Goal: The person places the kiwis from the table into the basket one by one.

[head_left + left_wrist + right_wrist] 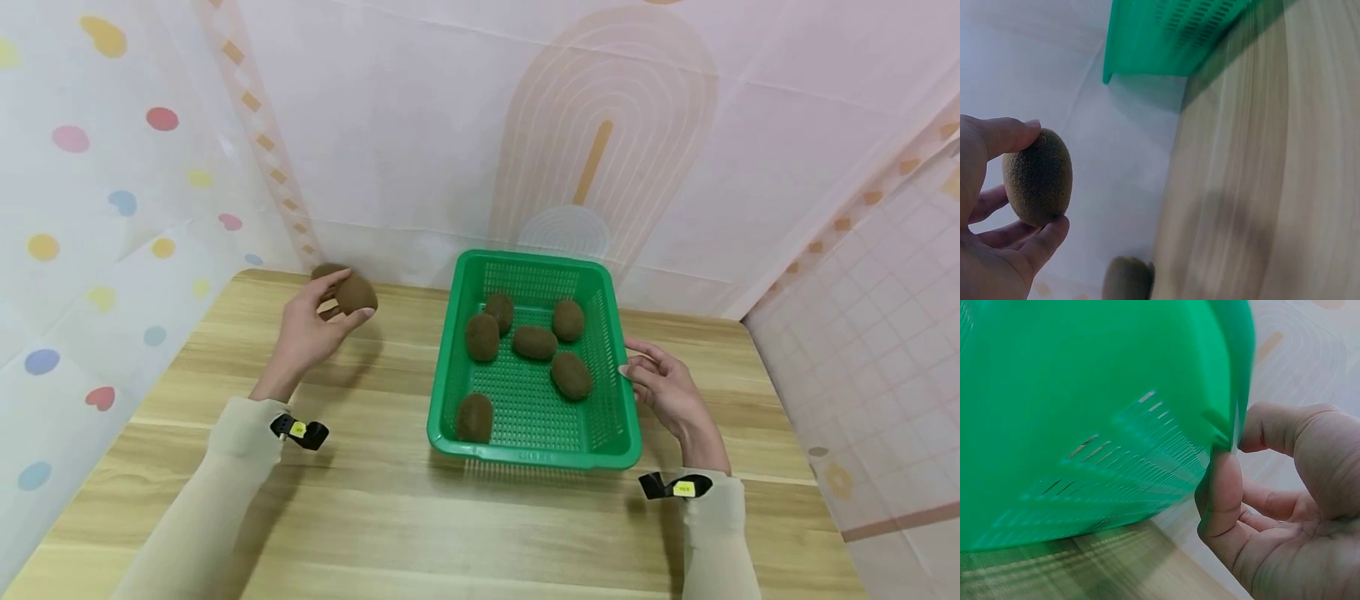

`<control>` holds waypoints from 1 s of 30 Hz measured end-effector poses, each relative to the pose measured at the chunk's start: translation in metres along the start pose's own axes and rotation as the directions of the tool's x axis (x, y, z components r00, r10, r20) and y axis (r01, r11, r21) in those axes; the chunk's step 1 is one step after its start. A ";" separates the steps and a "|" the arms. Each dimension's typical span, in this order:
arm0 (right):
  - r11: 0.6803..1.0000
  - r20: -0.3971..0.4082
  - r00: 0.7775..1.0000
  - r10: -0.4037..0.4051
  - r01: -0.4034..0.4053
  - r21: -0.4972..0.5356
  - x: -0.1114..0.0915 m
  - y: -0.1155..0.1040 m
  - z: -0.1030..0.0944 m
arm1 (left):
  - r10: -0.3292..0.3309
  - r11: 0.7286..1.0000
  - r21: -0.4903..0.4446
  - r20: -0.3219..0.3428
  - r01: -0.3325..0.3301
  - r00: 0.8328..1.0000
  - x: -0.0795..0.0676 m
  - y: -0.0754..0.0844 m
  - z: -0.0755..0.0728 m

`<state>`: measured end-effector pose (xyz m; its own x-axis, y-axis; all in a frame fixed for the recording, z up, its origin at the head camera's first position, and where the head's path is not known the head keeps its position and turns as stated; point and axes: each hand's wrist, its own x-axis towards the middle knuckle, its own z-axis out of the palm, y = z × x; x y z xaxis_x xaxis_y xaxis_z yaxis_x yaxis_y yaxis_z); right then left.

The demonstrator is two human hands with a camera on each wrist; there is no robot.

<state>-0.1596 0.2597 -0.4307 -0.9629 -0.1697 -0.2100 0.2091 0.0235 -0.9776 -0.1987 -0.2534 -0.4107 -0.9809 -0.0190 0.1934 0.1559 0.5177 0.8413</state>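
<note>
At the left of the head view, my left hand (306, 332) holds a brown kiwi (356, 294) between thumb and fingers, raised off the table. The left wrist view shows this kiwi (1040, 178) with its fuzzy skin. A second kiwi (1127, 278) lies beyond and below it, by the wall, partly cut off by the frame. My right hand (670, 390) pinches the right rim of a green plastic basket (532, 456), thumb at the rim and fingers curled beneath its outer side. Several kiwis lie apart inside, one kiwi (475, 417) at the near left corner.
A wood-grain table (360, 517) carries the basket. Patterned cloth walls close off the back (390, 150), the left and the right side. The basket stands near the back wall, right of my left hand.
</note>
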 end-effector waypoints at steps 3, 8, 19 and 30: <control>1.000 0.005 1.000 0.012 -0.012 0.005 -0.001 0.000 0.000 | 0.021 1.000 -0.003 0.011 -0.021 1.000 -0.001 0.008 0.002; 1.000 0.008 1.000 0.016 -0.016 0.009 0.000 0.001 -0.001 | 0.042 0.999 -0.022 0.017 -0.042 0.999 -0.002 0.021 0.005; 1.000 0.018 1.000 0.003 -0.003 0.014 0.001 -0.002 -0.001 | 0.105 0.993 -0.062 0.030 -0.103 0.994 -0.007 0.038 0.012; 1.000 0.023 1.000 -0.008 0.007 0.030 0.002 -0.001 -0.002 | 0.156 0.985 -0.077 0.035 -0.153 0.987 -0.009 0.048 0.022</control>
<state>-0.1622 0.2611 -0.4306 -0.9602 -0.1929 -0.2020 0.2073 -0.0075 -0.9782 -0.1850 -0.2095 -0.3831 -0.9482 0.0915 0.3043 0.3122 0.4475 0.8380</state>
